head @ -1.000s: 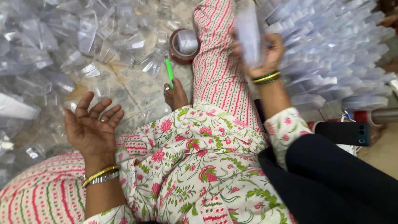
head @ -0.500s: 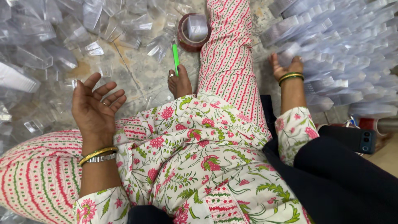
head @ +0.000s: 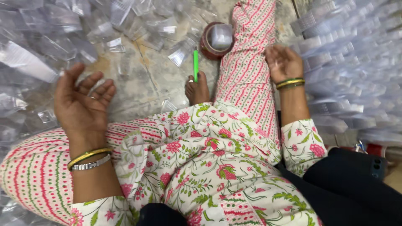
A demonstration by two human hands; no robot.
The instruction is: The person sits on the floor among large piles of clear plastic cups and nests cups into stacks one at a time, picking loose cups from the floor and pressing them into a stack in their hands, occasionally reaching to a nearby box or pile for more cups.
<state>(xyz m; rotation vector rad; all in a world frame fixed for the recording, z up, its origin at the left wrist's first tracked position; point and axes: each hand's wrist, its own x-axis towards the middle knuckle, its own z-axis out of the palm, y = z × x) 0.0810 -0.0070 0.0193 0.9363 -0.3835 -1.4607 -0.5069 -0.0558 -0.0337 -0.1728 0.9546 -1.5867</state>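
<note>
Fingers (head: 98, 86) of the left hand (head: 81, 104) are spread apart, palm up, holding nothing, with loose clear plastic pieces (head: 37, 54) scattered on the floor just beyond and beside them. Fingers (head: 278, 54) of the right hand (head: 284, 62) curl loosely apart, empty, resting near the striped trouser leg (head: 247, 71), with the stacked clear plastic containers (head: 347, 62) just to their outer side. Between the hands lie a green pen (head: 195, 65) and a tape roll (head: 215, 39).
</note>
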